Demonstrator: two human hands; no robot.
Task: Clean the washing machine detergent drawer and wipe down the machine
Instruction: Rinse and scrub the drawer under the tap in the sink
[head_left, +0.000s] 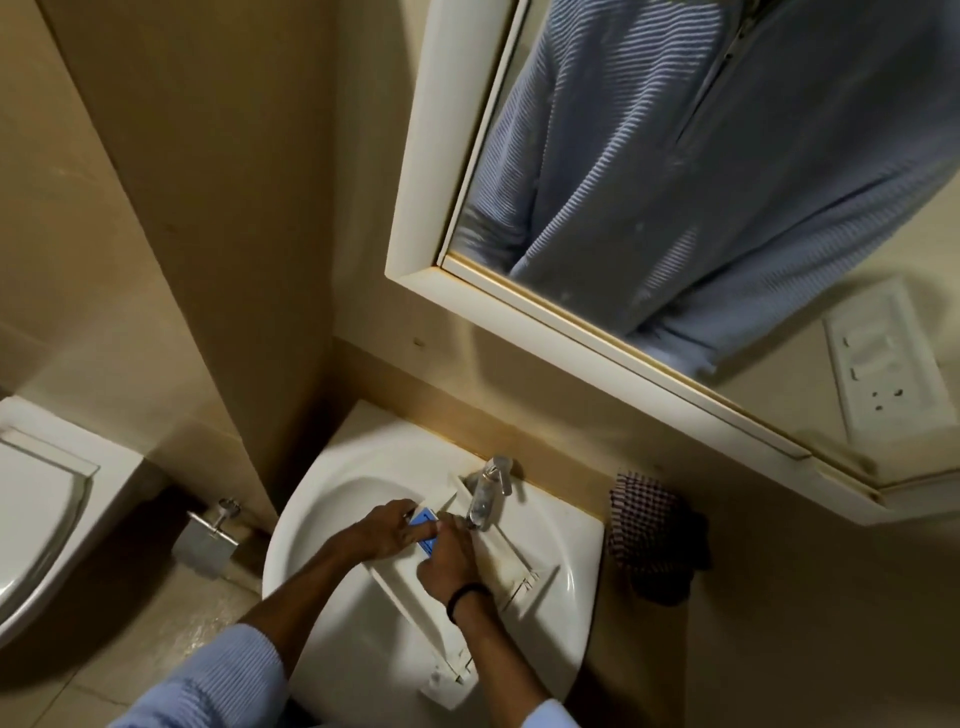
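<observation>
Drawer (506, 558), white and long, lies slantwise across the sink (322, 499). Its far end sits right under the tap (488, 491), and its near end reaches the sink's front rim. One corner rests on the sink's flat right ledge. A blue flap (425, 526) shows in the drawer's far part, between the two hands.

The left hand (387, 530) comes in over the bowl. Its fingers are curled over the drawer's left edge at the blue flap, with one finger laid across the flap. The right hand (449, 561) lies back-up on the drawer just beside the flap and close under the tap's spout. Its fingers are bent down into the drawer with the tips hidden, so whether they pinch anything cannot be told. A dark band (467, 597) circles that wrist.

Left of the left forearm, the bowl shows bare white porcelain out to its curved rim. That rim stands close to the corner of a wall pillar (249, 260). On the right, a checked cloth (654, 540) hangs just beside the sink's edge. The mirror (675, 156) hangs on the wall above the tap, its lower frame well above both hands. A socket plate (878, 364) is on the wall right of the mirror. The toilet (36, 499) and a paper holder (208, 540) stand well apart to the left.
</observation>
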